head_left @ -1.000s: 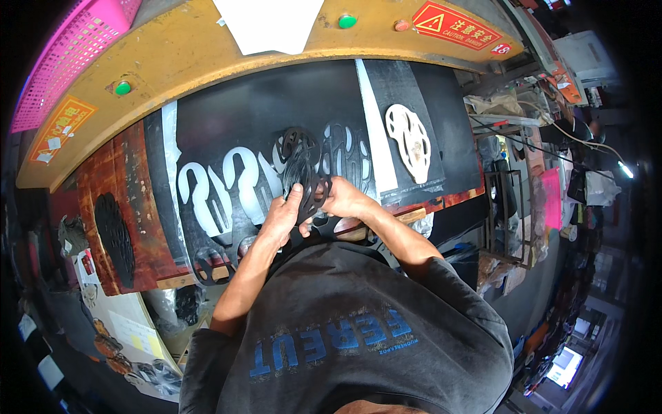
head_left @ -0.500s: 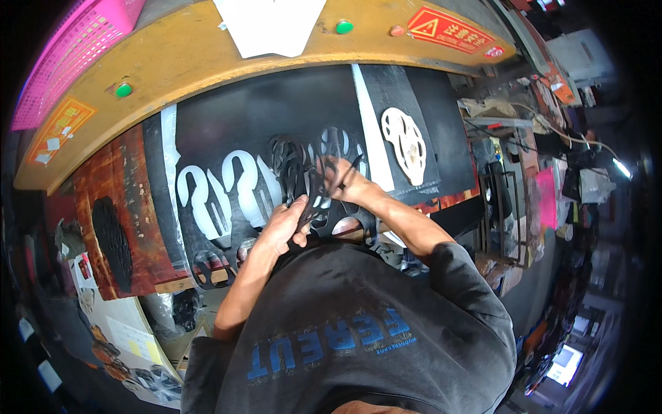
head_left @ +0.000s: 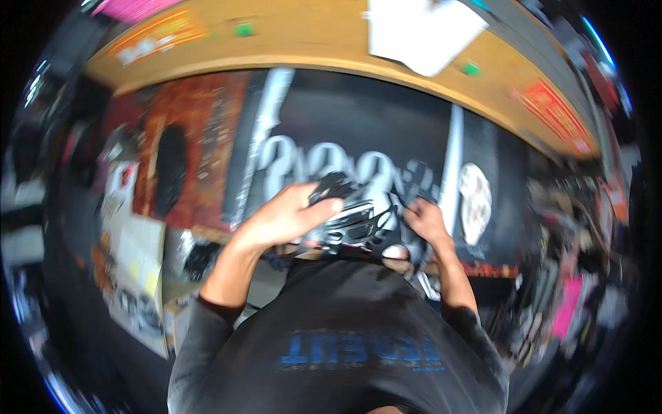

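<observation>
My left hand (head_left: 293, 212) is closed around a bunch of black cut-out pieces (head_left: 334, 185), thumb on top, over the near edge of a black sheet. A row of looped, white-looking cut-out openings (head_left: 376, 169) runs across the sheet (head_left: 358, 103). To the right, my right hand (head_left: 427, 219) pinches at the lower end of a dark cut-out piece (head_left: 417, 176) lying in the last opening; blur softens the fingertips. Black webbing with holes (head_left: 365, 224) hangs between my hands at the table's front edge.
Beyond the sheet spans a yellow machine beam (head_left: 317, 52) with green buttons and white paper. A pale sole-shaped piece with holes (head_left: 476, 200) lies to the right. On the rust-red board (head_left: 210, 138) at left rests a black sole-shaped item (head_left: 171, 169).
My hands have separated: the left keeps the black pieces, while the right has moved away from them to the sheet's right-hand openings. The whole view has swung leftward and blurred.
</observation>
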A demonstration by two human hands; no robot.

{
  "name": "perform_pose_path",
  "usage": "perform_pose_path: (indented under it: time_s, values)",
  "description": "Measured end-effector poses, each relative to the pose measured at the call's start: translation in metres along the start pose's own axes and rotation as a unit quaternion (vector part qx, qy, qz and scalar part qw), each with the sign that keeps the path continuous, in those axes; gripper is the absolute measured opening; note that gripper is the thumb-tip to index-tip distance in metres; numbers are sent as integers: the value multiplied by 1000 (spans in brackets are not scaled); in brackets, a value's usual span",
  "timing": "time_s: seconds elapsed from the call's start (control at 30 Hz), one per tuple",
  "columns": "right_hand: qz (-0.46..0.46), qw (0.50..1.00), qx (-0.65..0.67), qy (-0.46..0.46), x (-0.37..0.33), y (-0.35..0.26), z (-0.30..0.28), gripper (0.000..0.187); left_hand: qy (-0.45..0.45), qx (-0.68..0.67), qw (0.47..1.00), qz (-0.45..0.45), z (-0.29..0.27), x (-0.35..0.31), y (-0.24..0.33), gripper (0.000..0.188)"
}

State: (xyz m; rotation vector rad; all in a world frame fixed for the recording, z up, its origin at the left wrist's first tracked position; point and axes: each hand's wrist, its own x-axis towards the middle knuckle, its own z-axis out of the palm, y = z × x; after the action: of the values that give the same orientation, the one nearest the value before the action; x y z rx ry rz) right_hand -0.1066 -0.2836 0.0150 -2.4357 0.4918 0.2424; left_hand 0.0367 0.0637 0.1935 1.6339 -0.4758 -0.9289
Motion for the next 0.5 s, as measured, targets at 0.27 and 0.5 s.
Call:
perform_pose_path:
  time_s: [0.27, 0.5]
  values:
    - [41, 997, 36, 61, -7, -2, 4, 30, 279, 121, 953, -8, -140, -32, 64, 50]
    - [33, 996, 26, 77, -4, 6, 11, 32, 390, 172, 902, 70, -290, -56, 93, 49]
